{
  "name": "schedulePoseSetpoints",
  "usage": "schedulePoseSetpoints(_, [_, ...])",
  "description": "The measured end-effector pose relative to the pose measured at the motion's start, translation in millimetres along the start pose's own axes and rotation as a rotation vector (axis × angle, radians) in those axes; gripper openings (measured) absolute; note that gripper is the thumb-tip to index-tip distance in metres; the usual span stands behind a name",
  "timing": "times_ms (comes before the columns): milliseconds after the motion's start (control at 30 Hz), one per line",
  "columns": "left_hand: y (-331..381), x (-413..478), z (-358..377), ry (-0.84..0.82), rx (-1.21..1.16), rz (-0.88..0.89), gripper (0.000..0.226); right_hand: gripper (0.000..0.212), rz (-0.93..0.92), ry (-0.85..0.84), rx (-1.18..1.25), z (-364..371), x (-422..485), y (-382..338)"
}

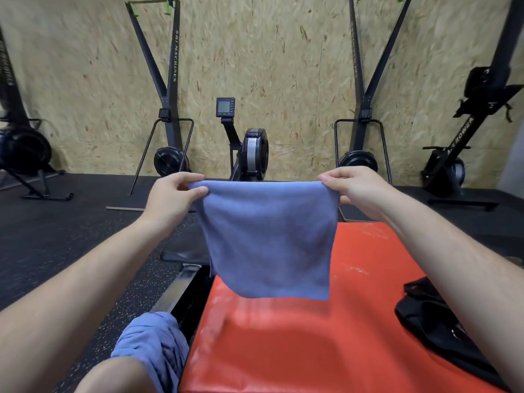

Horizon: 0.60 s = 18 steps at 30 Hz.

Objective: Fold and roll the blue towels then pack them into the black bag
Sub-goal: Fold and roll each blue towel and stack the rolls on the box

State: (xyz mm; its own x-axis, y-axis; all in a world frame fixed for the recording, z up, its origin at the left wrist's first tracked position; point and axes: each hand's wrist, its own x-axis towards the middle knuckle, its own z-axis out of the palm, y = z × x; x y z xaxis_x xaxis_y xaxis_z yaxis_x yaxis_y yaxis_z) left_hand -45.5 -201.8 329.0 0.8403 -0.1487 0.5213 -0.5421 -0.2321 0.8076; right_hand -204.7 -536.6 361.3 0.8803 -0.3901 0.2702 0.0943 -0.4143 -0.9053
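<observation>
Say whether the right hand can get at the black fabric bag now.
Likely yes, once freed: the right hand pinches the blue towel; the black fabric bag lies uncovered on the red mat.

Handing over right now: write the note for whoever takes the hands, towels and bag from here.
Left hand pinches one top corner of the blue towel, right hand the other; it hangs spread over the red mat.
Second blue towel lies bunched at lower left, beside the mat.
Black bag lies on the mat's right side; its contents are not visible.
Done: no rolled towel in sight.
Left: fold and roll both, pack them.
</observation>
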Motion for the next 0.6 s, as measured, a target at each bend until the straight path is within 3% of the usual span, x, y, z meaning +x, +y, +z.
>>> schedulePoseSetpoints(100, [9.3, 2.3, 0.2, -0.043, 0.202, 0.109, 0.011, 0.027, 0.003, -0.056, -0.038, -7.7, -4.4, -1.8])
schedulePoseSetpoints(233, [0.3, 18.4, 16.0, -0.089, 0.416, 0.199, 0.009, 0.009, -0.006, 0.039, -0.315, -7.6, 0.5, 10.8])
schedulePoseSetpoints(367, [-21.2, 34.5, 40.0, -0.121, 0.509, 0.154, 0.011, 0.009, -0.035, 0.105, -0.487, 2.6, 20.1, 41.4])
schedulePoseSetpoints(467, [-31.5, 46.5, 56.5, -0.134, 0.489, 0.093, 0.012, 0.009, -0.063, 0.123, -0.621, 9.3, 34.4, 56.5])
schedulePoseSetpoints(600, [-37.4, 58.0, 67.7, -0.143, 0.335, 0.040, 0.016, 0.014, -0.061, 0.163, -0.420, 12.3, 48.0, 64.4])
